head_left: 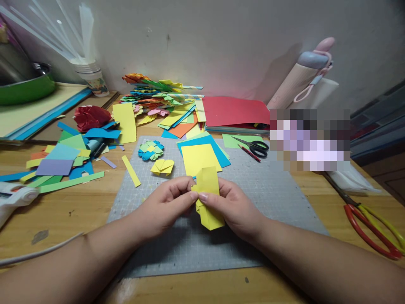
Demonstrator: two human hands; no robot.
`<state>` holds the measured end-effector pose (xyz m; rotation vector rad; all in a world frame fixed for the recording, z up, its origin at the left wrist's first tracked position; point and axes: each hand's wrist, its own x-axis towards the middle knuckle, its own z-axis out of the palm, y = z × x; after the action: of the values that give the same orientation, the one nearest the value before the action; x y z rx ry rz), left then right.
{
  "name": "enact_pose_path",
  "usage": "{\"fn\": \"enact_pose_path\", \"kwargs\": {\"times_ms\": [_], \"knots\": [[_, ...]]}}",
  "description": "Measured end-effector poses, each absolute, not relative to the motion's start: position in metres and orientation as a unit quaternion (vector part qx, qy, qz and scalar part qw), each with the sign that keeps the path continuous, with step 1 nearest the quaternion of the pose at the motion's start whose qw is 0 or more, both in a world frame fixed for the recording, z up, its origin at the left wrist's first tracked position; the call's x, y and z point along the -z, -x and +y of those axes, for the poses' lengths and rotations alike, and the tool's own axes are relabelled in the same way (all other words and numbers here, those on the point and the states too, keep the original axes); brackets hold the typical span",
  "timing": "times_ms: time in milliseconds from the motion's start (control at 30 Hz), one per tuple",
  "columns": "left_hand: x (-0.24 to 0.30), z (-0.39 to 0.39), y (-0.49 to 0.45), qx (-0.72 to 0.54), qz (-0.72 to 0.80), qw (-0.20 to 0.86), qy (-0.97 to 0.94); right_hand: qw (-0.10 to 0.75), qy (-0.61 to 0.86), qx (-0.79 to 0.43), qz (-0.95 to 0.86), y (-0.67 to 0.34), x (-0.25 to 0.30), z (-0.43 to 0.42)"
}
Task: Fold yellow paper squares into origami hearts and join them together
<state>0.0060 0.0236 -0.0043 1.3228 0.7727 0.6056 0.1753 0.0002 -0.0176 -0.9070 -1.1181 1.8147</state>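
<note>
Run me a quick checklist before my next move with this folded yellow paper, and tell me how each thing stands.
1. Left hand on the folded yellow paper: ok, pinching its left edge.
2. Right hand steadying it: ok, thumb pressed on the near face.
3. All creases sharp: cannot tell, fingers cover part of the paper.
4. Cutting mat under both hands: ok, flat on the table.
5. Loose yellow strip off the mat: not ok, it lies across the mat's left edge.
6. Black scissors apart from the hands: ok, lying beyond them toward the mat's far right corner.
</note>
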Motion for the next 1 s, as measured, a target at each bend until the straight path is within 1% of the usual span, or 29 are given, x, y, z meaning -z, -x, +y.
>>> {"fn": "enact_pose_path", "kwargs": {"times_ms": [200,333,567,700,767,833,933,1000], "knots": [[0.009,0.025,-0.006,-0.296,0.381,0.67,-0.565,0.4,0.386,-0.726,-0.404,-0.175,0.019,0.002],[0.009,0.025,-0.006,-0.312,0.395,0.653,-0.566,0.405,0.395,-0.715,-0.411,-0.174,0.017,0.002],[0.006,0.026,-0.009,-0.321,0.417,0.646,-0.553,0.372,0.419,-0.706,-0.434,-0.174,0.013,0.002],[0.008,0.026,-0.009,-0.325,0.424,0.647,-0.544,0.37,0.433,-0.703,-0.426,-0.174,0.014,0.003],[0.01,0.028,-0.008,-0.332,0.415,0.666,-0.523,0.377,0.442,-0.694,-0.425,-0.174,0.015,0.004],[0.012,0.031,-0.006,-0.331,0.394,0.71,-0.48,0.384,0.446,-0.692,-0.419,-0.175,0.015,0.004],[0.013,0.035,-0.003,-0.3,0.358,0.786,-0.405,0.388,0.433,-0.695,-0.423,-0.176,0.015,0.004],[0.012,0.037,-0.001,-0.277,0.34,0.814,-0.38,0.388,0.425,-0.696,-0.43,-0.176,0.015,0.003]]}}
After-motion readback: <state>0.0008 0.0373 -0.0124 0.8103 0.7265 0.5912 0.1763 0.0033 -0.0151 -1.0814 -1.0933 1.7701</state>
